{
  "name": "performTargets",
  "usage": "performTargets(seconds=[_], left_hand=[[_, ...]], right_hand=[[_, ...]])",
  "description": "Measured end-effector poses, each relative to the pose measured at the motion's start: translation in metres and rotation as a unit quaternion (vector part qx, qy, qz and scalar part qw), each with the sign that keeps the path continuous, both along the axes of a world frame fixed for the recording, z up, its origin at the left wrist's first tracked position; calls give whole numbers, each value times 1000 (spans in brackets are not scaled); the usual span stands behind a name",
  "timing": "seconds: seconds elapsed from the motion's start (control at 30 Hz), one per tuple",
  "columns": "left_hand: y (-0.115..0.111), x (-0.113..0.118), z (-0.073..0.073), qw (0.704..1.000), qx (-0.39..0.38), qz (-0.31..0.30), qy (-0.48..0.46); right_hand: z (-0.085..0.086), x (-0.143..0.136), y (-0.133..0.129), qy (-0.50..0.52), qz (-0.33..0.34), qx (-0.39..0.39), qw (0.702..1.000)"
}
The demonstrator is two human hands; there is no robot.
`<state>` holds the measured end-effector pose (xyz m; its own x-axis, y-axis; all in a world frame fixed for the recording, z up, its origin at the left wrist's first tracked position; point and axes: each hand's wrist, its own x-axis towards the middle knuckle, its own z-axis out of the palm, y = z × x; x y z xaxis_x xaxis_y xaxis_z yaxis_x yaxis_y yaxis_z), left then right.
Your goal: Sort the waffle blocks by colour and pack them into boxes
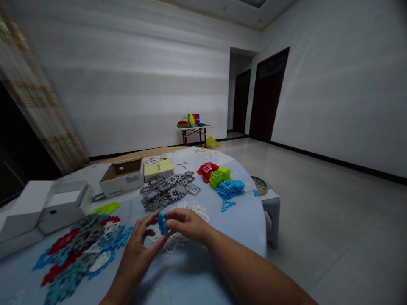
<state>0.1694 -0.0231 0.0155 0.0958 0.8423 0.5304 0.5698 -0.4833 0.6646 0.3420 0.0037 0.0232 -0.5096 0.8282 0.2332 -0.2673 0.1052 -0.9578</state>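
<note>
A small blue plastic building piece [163, 224] is held up between both hands over the near part of the table. My left hand [143, 237] grips it from the left with fingers and thumb. From the right, my right hand [188, 224] pinches the same piece. White lattice pieces [193, 207] lie beneath and behind the hands. Just beyond them is a heap of grey interlocking pieces [168, 189]. Red pieces [207, 170], green pieces [219, 177] and blue pieces [230, 189] lie grouped to the right.
Mixed coloured pieces [79, 245] spread over the left of the table [248, 228]. Behind them stand white boxes [65, 212], an open cardboard box [122, 184] and a yellow box [158, 168]. A grey stool [272, 212] stands by the right edge.
</note>
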Motion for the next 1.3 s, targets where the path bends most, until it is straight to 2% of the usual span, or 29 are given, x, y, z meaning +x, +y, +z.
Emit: performTargets(seconds=[0.23, 0.33, 0.4, 0.5, 0.57, 0.7, 0.8, 0.83, 0.87, 0.93, 1.0, 1.3], left_hand=[[-2, 4, -2, 999, 35, 22, 9], [-2, 5, -3, 998, 45, 17, 31], [-3, 5, -3, 997, 52, 17, 53], [-4, 1, -3, 994, 64, 29, 84], [-3, -3, -3, 993, 65, 45, 91], [1, -9, -3, 992, 49, 77, 86], [5, -10, -4, 992, 47, 80, 89], [6, -11, -4, 992, 46, 80, 90], [6, -11, -5, 992, 43, 81, 89], [6, -10, -6, 992, 35, 82, 89], [6, -11, -6, 993, 24, 81, 88], [8, -14, -5, 990, 40, 89, 100]], right_hand=[[4, 3, -3, 44, 42, -58, 996], [6, 5, -2, 31, 34, -69, 997], [9, 11, 2, 5, -20, -45, 999], [13, 37, 15, -67, -175, 35, 982], [15, 68, 29, -136, -286, 95, 944], [16, 148, 55, -281, -457, 139, 833], [15, 201, 69, -412, -512, 106, 746], [14, 214, 72, -450, -517, 89, 723], [13, 224, 74, -469, -517, 80, 712], [9, 236, 77, -493, -508, 66, 703], [5, 242, 79, -501, -495, 57, 707], [-8, 246, 90, -498, -487, 5, 717]])
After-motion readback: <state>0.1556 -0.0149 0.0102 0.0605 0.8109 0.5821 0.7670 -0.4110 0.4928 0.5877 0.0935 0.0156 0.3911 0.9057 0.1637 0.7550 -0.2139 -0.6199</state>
